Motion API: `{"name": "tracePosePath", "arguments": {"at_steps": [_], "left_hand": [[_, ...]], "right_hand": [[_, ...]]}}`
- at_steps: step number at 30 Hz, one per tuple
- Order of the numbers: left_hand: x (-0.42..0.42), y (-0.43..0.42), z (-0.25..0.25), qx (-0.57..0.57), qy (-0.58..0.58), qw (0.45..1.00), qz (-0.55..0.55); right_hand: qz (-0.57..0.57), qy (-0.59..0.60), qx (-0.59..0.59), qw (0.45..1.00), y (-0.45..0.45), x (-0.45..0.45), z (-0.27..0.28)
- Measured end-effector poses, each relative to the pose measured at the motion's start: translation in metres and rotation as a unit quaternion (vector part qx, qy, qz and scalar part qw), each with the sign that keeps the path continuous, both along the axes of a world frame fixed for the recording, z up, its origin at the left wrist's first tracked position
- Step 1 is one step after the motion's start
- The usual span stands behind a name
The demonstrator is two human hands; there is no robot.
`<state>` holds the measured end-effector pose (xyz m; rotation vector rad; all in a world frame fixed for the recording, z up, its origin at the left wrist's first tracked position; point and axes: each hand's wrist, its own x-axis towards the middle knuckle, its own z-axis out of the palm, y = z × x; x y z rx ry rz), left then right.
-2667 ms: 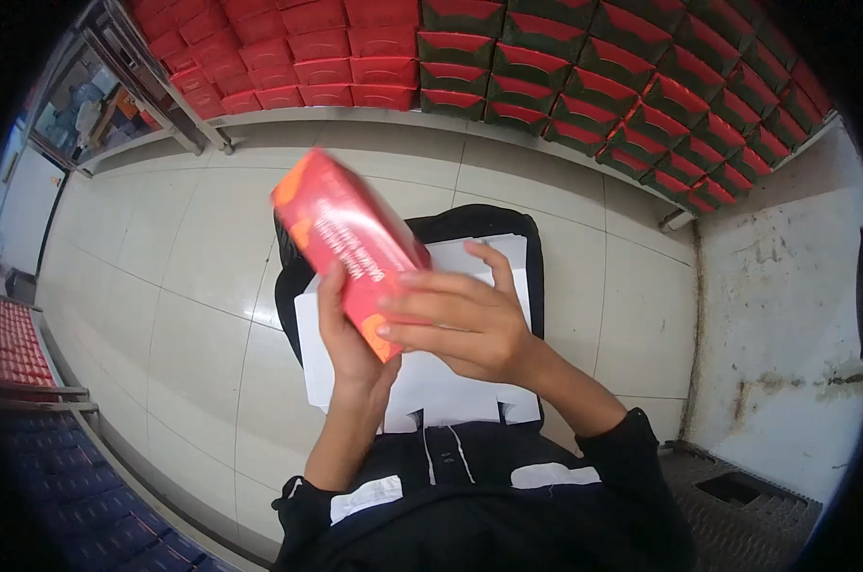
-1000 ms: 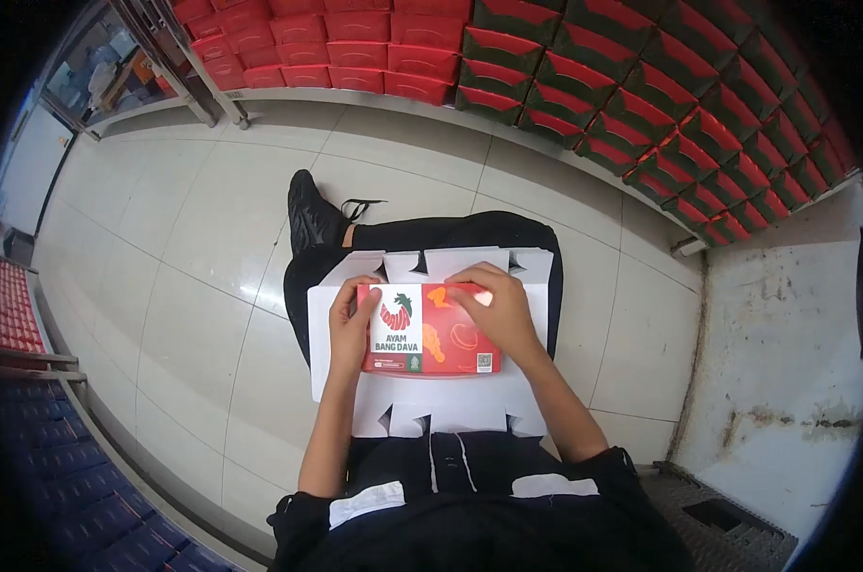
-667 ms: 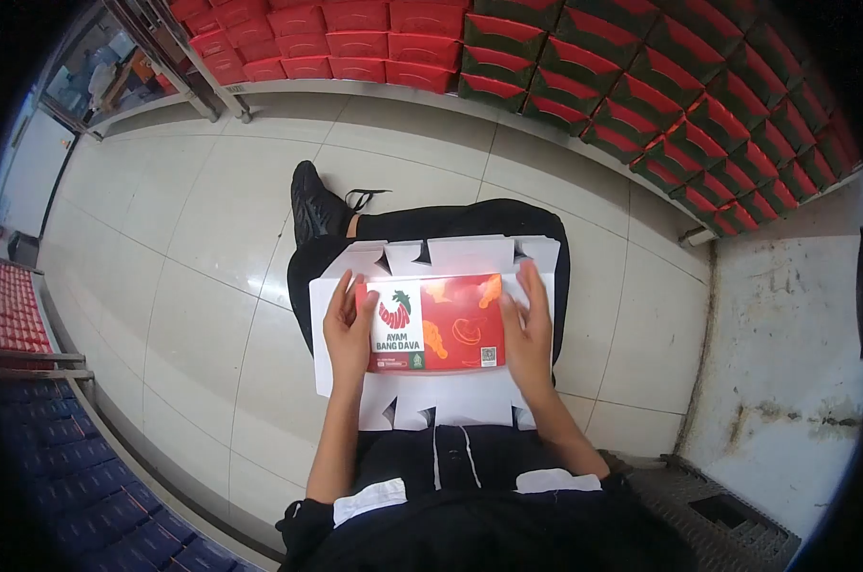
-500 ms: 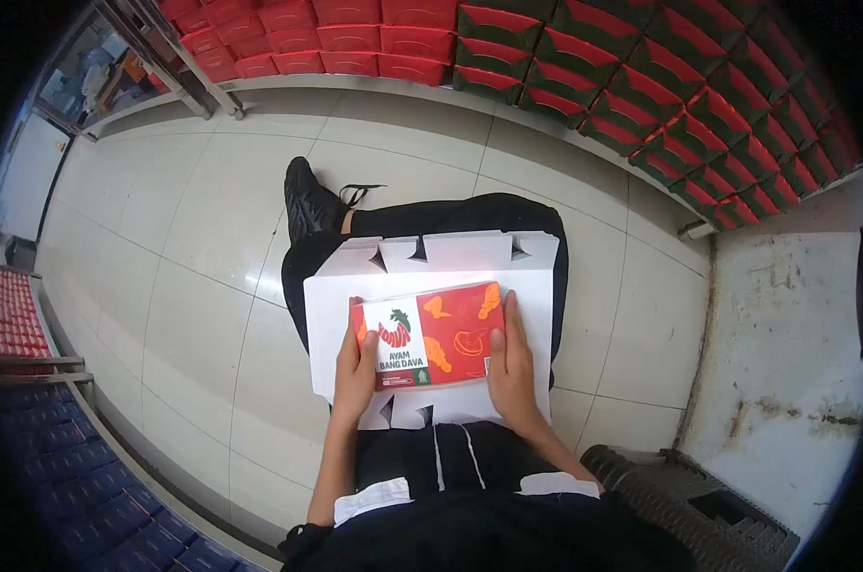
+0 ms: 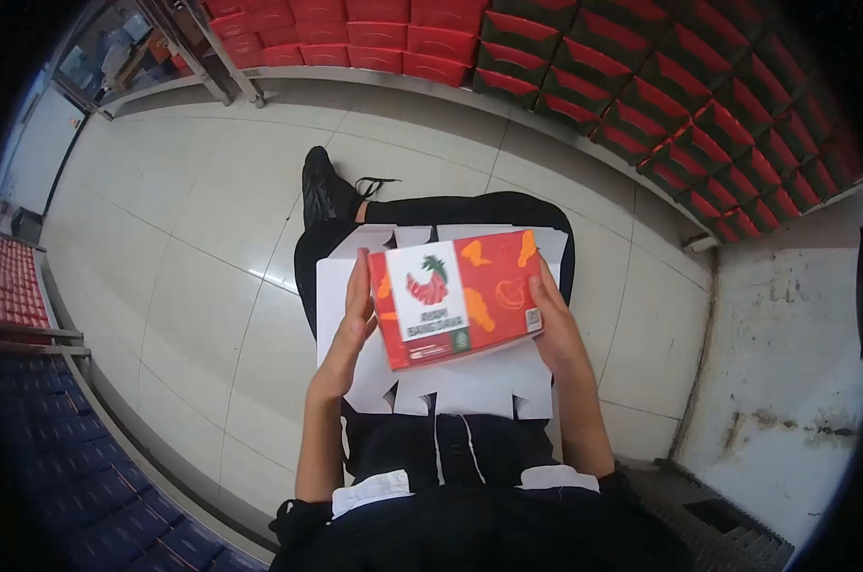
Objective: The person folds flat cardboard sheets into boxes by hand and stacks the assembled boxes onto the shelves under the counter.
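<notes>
A red and orange printed box (image 5: 458, 297) with a white logo panel is held face up between my two hands, slightly tilted, its right side higher. My left hand (image 5: 352, 329) presses against its left end. At the right end, my right hand (image 5: 554, 319) grips it, the thumb near the printed code. Beneath the box lies a flat white cardboard sheet (image 5: 474, 389) with notched flaps, spread over my lap. The box hides the middle of the sheet.
Red boxes (image 5: 379, 36) and dark green and red boxes (image 5: 641, 91) are stacked along the far side. Blue boxes (image 5: 60, 439) and small red packs (image 5: 14, 284) stand at the left. My black shoe (image 5: 328, 189) rests on the tiled floor. A stained wall (image 5: 784, 353) is at the right.
Since half a second ago the box has come up off the sheet and looks larger, with both hands at its ends. Earlier it was tilted steeply, then laid flat over the sheet.
</notes>
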<state>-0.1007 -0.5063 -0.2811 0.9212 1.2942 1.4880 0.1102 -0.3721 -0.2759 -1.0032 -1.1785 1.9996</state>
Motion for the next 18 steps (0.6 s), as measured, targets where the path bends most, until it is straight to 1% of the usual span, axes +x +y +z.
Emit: {"name": "tracePosePath", "arguments": {"at_steps": [1, 2, 4, 5, 6, 7, 8, 10, 11, 14, 15, 16, 17, 18], "left_hand": [[-0.002, 0.004, 0.007, 0.006, 0.002, 1.000, 0.004], [-0.005, 0.007, 0.013, 0.051, 0.140, 0.989, 0.012], [-0.004, 0.010, 0.025, 0.098, 0.277, 0.956, 0.022], [0.000, 0.012, 0.031, 0.148, 0.337, 0.929, 0.042], [0.003, 0.014, 0.036, 0.197, 0.394, 0.896, 0.062], [0.004, 0.016, 0.041, 0.208, 0.397, 0.890, 0.079], [0.001, 0.016, 0.048, 0.211, 0.396, 0.890, 0.080], [-0.005, 0.015, 0.060, 0.164, 0.558, 0.813, 0.035], [-0.004, 0.016, 0.060, 0.137, 0.536, 0.832, 0.044], [-0.001, 0.016, 0.060, 0.140, 0.530, 0.836, 0.034], [-0.001, 0.013, 0.060, 0.148, 0.531, 0.834, 0.032], [-0.002, 0.011, 0.061, 0.124, 0.521, 0.844, 0.032], [-0.004, 0.013, 0.061, 0.111, 0.512, 0.851, 0.033], [-0.010, 0.013, 0.059, 0.121, 0.515, 0.849, 0.016]], "right_hand": [[0.005, 0.018, -0.050, 0.999, 0.009, 0.003, -0.002], [0.009, 0.020, -0.045, 0.999, 0.012, 0.002, 0.001], [0.028, 0.040, -0.136, 0.990, 0.017, 0.001, 0.007], [0.028, 0.042, -0.132, 0.990, 0.018, 0.000, 0.006], [0.052, 0.055, -0.174, 0.982, 0.019, -0.001, 0.002], [0.076, 0.068, -0.218, 0.971, 0.019, 0.000, 0.001], [0.076, 0.067, -0.214, 0.972, 0.018, -0.001, 0.003], [0.078, 0.030, -0.224, 0.971, 0.010, -0.005, 0.009], [0.073, 0.028, -0.209, 0.975, 0.008, -0.005, 0.003], [0.089, 0.011, -0.228, 0.970, 0.002, -0.003, 0.003], [0.111, 0.053, -0.256, 0.959, 0.003, 0.002, -0.013], [0.105, 0.059, -0.240, 0.963, -0.001, 0.004, -0.011], [0.092, 0.037, -0.239, 0.966, -0.003, 0.003, -0.004], [0.075, 0.017, -0.235, 0.969, -0.001, 0.002, 0.004]]}}
